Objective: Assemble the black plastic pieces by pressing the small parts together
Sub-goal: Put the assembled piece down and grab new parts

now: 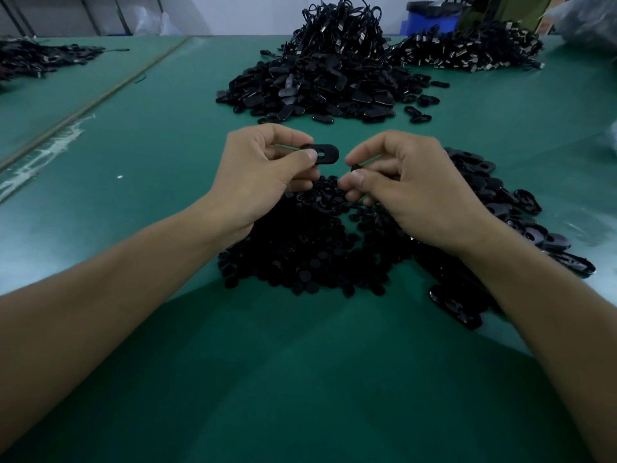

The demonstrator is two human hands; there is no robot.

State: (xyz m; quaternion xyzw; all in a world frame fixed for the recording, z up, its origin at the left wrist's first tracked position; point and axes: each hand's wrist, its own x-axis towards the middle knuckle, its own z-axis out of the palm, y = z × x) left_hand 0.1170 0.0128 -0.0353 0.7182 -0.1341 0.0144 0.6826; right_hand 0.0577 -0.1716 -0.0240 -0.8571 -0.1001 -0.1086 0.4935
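My left hand (263, 172) pinches a flat black oval piece (325, 154) with a slot in its middle, held up between thumb and fingers. My right hand (410, 185) pinches a small black round part (356, 167) between thumb and forefinger, a short gap to the right of and below the oval piece. The two parts do not touch. Both hands hover above a heap of small black round parts (310, 255) on the green table (167, 162).
A row of black oval pieces (521, 212) lies to the right of my right hand. A big pile of black oval pieces (317, 88) sits farther back, with black cables (344, 25) heaped behind it. More cable heaps (474, 48) lie back right and far left (40, 56).
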